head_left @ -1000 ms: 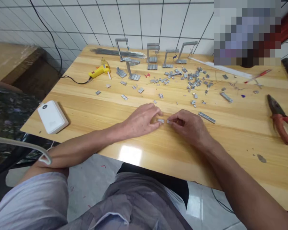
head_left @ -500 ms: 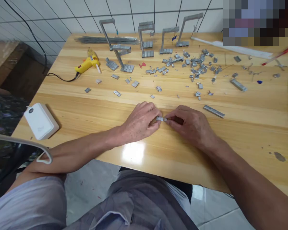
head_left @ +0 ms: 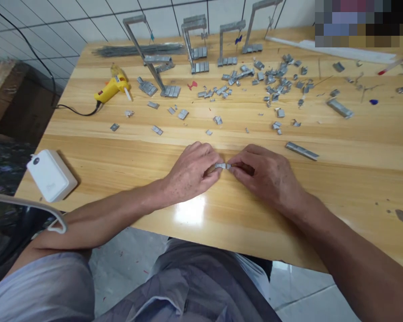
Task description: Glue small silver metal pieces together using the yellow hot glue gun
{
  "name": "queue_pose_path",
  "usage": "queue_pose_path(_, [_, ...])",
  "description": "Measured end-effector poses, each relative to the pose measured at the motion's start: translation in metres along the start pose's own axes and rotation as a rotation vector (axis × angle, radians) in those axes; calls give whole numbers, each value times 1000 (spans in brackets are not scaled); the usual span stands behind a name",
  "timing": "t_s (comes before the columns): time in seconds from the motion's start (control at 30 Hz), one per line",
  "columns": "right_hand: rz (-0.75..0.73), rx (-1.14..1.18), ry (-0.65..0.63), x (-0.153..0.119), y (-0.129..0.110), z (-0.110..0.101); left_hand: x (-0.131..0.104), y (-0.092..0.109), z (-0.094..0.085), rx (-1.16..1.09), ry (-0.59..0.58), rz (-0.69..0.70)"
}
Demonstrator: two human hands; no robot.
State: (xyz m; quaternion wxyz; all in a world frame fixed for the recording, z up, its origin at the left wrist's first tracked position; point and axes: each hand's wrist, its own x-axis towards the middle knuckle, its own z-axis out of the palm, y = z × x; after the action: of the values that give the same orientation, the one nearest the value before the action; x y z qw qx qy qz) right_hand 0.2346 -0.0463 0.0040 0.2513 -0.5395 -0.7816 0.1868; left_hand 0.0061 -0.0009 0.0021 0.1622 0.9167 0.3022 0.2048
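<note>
A small grey metal strip (head_left: 220,166) spans the gap between my two hands, just above the wooden table (head_left: 127,165). My left hand (head_left: 194,167) is closed, pinching the strip's left end between thumb and fingers. From the other side, my right hand (head_left: 263,172) pinches the right end; its fingertips hide part of the piece. To the right of my right hand lies a longer grey strip (head_left: 301,151). Beyond my hands, small bent grey pieces (head_left: 217,120) are scattered over the wood.
Several grey frames with hooked tops, such as this stand (head_left: 228,42), line the back. A yellow glue gun (head_left: 111,87) with its cord lies at the left. Nearer is a white box-shaped device (head_left: 52,175). Thin grey rods (head_left: 134,50) and a white strip (head_left: 339,51) lie along the wall.
The view has shifted slightly, so the things on the table sit a little differently. Both hands keep their pinch on the small strip, with barely any movement.
</note>
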Motion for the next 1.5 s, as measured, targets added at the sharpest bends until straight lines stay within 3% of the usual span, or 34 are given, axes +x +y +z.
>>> queue_pose_path(1.5, [47,-5,-29,3,-2,0,2,2,-3,-12,-40,-27])
